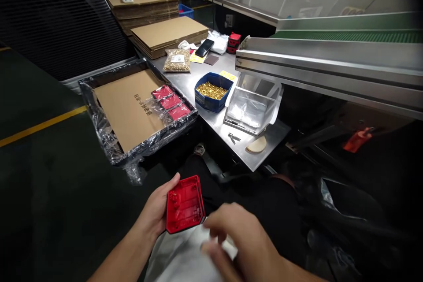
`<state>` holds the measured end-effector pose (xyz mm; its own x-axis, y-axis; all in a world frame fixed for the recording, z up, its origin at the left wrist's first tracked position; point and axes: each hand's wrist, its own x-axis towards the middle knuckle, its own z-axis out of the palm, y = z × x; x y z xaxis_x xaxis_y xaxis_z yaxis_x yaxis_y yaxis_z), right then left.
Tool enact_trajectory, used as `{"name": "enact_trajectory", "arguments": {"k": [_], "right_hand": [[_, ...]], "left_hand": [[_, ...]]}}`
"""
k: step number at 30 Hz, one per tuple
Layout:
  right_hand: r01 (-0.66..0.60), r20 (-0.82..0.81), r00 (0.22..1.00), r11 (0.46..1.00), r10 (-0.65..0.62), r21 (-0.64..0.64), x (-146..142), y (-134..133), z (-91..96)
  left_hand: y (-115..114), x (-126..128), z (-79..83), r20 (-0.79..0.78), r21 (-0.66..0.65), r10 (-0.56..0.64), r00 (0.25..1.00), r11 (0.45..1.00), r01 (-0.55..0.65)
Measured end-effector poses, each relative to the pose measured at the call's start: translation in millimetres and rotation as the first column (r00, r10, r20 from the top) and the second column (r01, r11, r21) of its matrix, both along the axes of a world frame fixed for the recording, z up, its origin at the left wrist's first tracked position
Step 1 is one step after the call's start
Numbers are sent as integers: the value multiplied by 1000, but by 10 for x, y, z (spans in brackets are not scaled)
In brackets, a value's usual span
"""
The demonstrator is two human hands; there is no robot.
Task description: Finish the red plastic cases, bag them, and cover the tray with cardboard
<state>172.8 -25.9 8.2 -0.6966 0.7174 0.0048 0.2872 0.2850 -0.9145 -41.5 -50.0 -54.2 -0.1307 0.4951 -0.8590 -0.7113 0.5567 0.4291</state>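
Holding a red shell (184, 205) low over the lap, the left hand (155, 213) grasps it by the left edge. The thumb lies on the upper corner, the other fingers are hidden behind, and the open, ribbed side faces up. The shell sits well below and in front of the tabletop (274, 134). The right hand (241, 238) hovers just beside its lower right corner, over pale material. Blur hides whether its fingers are released or clenched. By its look, the shell is a light, stiff, thin-walled plastic moulding, smooth enough to slip. Its inner ribs could crack if squeezed, so the outer rim and corners offer the safest hold. On the tabletop stand a blue bin (208, 103) of brass-coloured bits and a clear box (253, 105). A film-lined tray (90, 105) carries cardboard and more red pieces.
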Motion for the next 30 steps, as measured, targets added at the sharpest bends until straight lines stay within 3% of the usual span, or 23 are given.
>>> {"name": "enact_trajectory", "arguments": {"k": [3,6,8,12,16,18,26,30], "right_hand": [[237,60,971,937,-230,-255,-78,35,-258],[187,-47,968,839,-245,-512,-127,9,-390],[132,-133,957,795,-258,-592,-169,-12,-407],[106,-227,924,774,-309,-624,-239,-13,-374],[146,-203,890,678,-408,-721,-248,28,-364],[167,-188,880,655,-436,-737,-242,44,-374],[137,-206,864,608,-460,-782,-229,28,-457],[109,-260,847,630,-463,-769,-231,4,-521]], "left_hand": [[14,49,39,-99,44,72,993,997,-68],[52,113,137,-218,110,159,963,984,-138],[88,151,235,-271,151,203,941,974,-167],[145,199,416,-340,167,254,905,964,-207],[139,230,469,-325,193,211,922,969,-154],[129,242,460,-322,220,189,928,968,-121],[165,230,402,-316,228,158,935,970,-87],[155,226,360,-311,252,135,941,966,-56]]}}
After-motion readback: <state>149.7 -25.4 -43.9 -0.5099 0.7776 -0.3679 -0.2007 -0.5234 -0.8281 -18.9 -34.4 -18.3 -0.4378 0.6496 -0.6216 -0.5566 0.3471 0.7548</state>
